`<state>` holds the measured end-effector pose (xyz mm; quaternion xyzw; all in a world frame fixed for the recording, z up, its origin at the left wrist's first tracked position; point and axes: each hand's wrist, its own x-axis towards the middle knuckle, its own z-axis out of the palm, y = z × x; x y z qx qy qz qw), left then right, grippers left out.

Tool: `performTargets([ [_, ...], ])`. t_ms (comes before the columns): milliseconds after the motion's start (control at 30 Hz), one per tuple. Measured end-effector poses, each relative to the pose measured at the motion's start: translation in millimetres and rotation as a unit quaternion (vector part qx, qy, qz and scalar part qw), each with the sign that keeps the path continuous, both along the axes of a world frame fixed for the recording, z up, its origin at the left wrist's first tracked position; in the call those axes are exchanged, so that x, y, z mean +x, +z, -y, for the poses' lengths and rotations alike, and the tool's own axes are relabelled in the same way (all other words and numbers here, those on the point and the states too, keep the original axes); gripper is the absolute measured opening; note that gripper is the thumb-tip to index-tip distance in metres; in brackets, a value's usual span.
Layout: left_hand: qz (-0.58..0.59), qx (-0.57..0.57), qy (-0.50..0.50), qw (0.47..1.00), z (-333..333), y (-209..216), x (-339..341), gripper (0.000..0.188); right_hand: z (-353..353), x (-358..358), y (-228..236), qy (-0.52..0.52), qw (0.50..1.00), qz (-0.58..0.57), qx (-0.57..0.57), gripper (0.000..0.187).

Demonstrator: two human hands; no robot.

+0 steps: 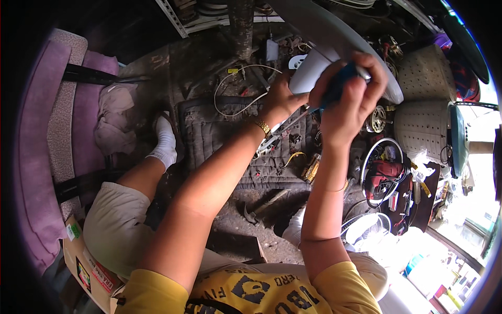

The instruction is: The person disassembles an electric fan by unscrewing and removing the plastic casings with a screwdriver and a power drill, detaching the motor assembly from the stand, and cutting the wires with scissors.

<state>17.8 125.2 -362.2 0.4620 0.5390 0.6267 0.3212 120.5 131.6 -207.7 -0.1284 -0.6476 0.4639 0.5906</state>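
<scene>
My right hand [348, 97] is closed round the blue handle [334, 93] of what looks like a screwdriver. A silver cap shows at the handle's upper end, and a thin metal shaft [293, 123] slants down and left from below it. My left hand [282, 102] grips the lower end of a white plastic neck [314, 70], its thumb close to the shaft. The neck joins a broad, curved grey-white piece [355, 31] that tilts across the top. Where the shaft's tip ends cannot be made out among metal parts on the dark quilted mat [209, 131].
A hammer [261, 206] lies on the floor before me. A white cable [219, 97] loops over the mat. To the right are a red power tool [379, 175], a white ring [364, 157] and a fan grille [374, 225]. A purple sofa [42, 157] stands left.
</scene>
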Motion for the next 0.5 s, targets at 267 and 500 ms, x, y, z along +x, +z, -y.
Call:
performTargets([
  [267, -0.022, 0.017, 0.036, 0.999, -7.2, -12.3, -3.2, 0.061, -17.6, 14.7, 16.5, 0.142, 0.988, 0.044, -0.038, 0.039],
  [500, -0.034, -0.043, 0.001, 0.998, -15.3, -2.0, 12.0, 0.061, -21.7, 21.7, 12.1, 0.100, 0.986, -0.034, -0.132, 0.032],
])
